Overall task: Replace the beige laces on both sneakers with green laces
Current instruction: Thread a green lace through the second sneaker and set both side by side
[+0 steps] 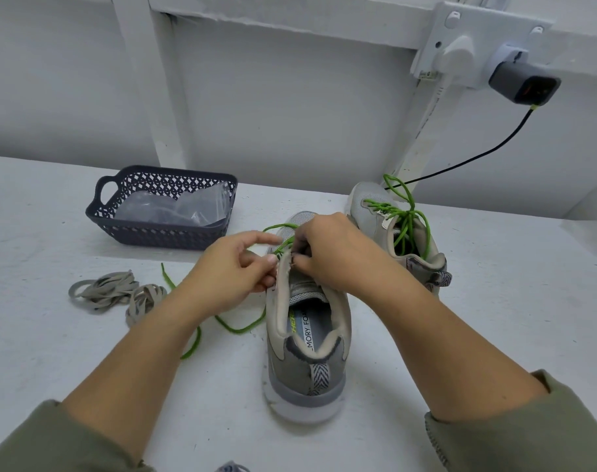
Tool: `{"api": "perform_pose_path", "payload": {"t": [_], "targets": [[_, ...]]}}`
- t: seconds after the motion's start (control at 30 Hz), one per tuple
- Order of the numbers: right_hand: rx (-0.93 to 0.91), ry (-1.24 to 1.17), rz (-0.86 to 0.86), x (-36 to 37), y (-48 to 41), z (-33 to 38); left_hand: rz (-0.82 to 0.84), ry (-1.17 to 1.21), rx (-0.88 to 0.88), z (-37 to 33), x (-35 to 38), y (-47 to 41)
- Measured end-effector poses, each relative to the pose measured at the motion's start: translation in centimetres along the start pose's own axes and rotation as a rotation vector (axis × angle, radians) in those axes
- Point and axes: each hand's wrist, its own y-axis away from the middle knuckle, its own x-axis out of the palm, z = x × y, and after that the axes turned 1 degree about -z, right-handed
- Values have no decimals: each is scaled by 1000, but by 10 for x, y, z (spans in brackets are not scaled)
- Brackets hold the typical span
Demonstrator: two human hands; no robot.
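Sneakers sit on the white bench (494,301). The near sneaker (307,352) stands at the centre with its heel toward the camera, and the far sneaker (368,202) stands just beyond it to the right.

The left hand (235,267) pinches a green lace (237,330) between thumb and curled fingers at the left eyelet row of the near sneaker, with the index finger stretched out. The loose part of that lace trails left and near across the bench.

The right hand (334,250) has its fingers curled down and grips the upper's edge by the tongue, over the eyelets.

The far sneaker is already threaded with a second green lace (408,219), its ends looping loose above the opening.

Beige laces (116,292) lie in a tangled heap at the left. Far left of them is a dark basket (160,233) holding clear plastic bags (181,209).
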Motion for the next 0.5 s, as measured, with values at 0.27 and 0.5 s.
{"api": "perform_pose_path", "payload": {"t": [0.27, 0.5], "targets": [[127, -195, -66, -19, 13, -34, -118, -54, 18, 4, 6, -3], [83, -168, 28, -11, 23, -40, -31, -98, 162, 3, 4, -1]]}}
